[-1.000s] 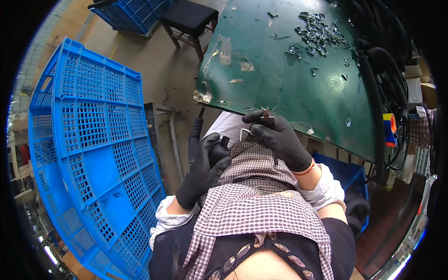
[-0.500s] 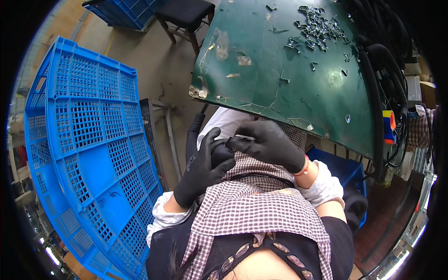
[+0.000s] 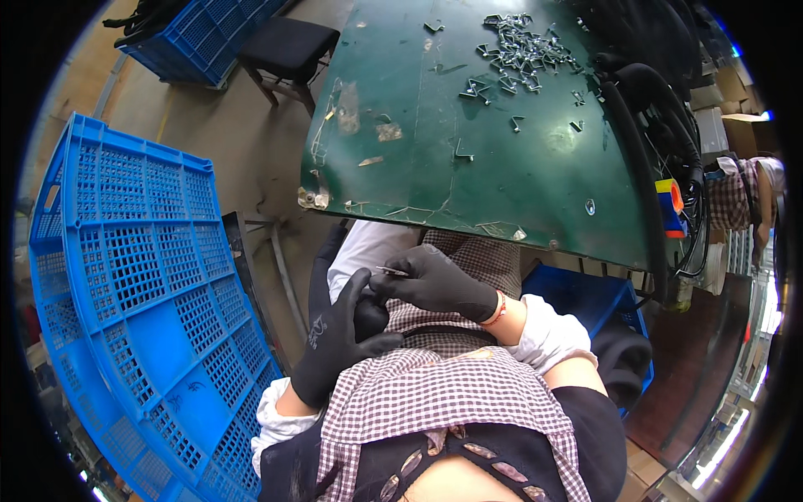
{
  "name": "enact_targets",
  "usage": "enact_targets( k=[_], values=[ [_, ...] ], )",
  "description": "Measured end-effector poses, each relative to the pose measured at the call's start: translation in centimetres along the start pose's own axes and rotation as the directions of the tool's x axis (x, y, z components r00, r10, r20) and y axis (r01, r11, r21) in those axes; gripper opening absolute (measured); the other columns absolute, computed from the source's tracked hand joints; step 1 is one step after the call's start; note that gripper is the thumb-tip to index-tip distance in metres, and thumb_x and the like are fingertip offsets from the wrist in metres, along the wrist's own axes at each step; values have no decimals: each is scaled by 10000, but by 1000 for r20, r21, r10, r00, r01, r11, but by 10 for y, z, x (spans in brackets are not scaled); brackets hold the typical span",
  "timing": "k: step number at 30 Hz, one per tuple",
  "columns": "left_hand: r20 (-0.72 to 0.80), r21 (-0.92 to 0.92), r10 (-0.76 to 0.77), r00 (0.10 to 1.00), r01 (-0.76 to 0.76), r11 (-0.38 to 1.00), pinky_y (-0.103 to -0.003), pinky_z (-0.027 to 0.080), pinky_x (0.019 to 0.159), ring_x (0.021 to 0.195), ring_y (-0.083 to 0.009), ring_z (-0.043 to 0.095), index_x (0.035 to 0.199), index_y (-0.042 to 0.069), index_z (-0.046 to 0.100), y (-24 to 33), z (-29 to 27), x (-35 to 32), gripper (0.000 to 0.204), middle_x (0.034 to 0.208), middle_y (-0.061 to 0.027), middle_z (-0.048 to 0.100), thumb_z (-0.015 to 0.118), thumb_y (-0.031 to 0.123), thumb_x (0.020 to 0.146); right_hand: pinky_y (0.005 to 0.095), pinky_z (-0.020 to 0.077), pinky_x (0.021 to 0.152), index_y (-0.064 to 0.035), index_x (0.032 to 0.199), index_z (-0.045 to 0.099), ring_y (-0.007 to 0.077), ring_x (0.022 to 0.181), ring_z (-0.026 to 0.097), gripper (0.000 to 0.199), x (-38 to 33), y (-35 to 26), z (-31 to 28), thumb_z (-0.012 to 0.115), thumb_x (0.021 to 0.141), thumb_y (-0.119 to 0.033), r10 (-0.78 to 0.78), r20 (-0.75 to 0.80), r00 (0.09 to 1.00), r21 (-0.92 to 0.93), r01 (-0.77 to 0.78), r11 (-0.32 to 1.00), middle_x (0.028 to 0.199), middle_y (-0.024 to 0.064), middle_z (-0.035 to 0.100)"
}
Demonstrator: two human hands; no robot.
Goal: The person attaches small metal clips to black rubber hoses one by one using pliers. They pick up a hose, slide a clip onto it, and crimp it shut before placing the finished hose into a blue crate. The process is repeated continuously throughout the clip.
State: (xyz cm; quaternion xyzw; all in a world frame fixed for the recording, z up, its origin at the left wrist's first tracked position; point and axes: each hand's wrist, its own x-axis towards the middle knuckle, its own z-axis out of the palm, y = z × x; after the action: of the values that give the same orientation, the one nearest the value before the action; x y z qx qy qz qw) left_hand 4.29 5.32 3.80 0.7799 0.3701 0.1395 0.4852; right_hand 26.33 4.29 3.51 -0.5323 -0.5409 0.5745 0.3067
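Observation:
My left hand [image 3: 328, 350], in a black glove, curls in front of my lap around a rounded black piece [image 3: 371, 318] that looks like the end of a hose. A dark length [image 3: 324, 272], seemingly of the same piece, runs up beside my leg; black on black hides where they join. My gloved right hand [image 3: 435, 283] pinches a small metal clip [image 3: 393, 271] just above that end. Beyond both hands, on the green table [image 3: 401, 180], lies a pile of bent metal clips [image 3: 523, 54], with several loose clips [image 3: 464, 152] nearer to me.
Tall blue plastic crates [image 3: 138, 268] stand at my left. A dark stool [image 3: 288, 50] and another blue crate [image 3: 201, 38] are farther off. Black hoses [image 3: 661, 109] heap along the table's right edge, near an orange-and-blue roll [image 3: 671, 205]. A blue bin [image 3: 577, 293] sits below the table.
The view has shifted, so table and crates appear farther left. My right hand has turned, and the metal clip now shows at its fingertips. My left hand keeps its grip.

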Motion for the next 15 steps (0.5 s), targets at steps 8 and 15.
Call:
enact_targets(
  k=[8, 15],
  values=[
    [-148, 94, 105, 983, -92, 991, -406, 497, 812, 894, -328, 648, 1266, 3, 518, -5, 10, -8, 566, 1106, -205, 622, 757, 209, 795, 390, 500, 669, -41, 938, 657, 316, 707, 622, 274, -4, -15, -58, 732, 810, -271, -249, -313, 917, -470, 78, 879, 764, 138, 613],
    [-221, 11, 26, 975, -24, 1000, -404, 507, 874, 1041, -348, 635, 1309, 17, 503, 2, 9, 6, 567, 1193, -222, 607, 740, 154, 812, 415, 526, 686, -110, 1002, 646, 332, 813, 649, 198, 20, 13, -122, 661, 836, -218, -271, -567, 778, -746, -347, 568, 1008, 131, 618]
  ],
)
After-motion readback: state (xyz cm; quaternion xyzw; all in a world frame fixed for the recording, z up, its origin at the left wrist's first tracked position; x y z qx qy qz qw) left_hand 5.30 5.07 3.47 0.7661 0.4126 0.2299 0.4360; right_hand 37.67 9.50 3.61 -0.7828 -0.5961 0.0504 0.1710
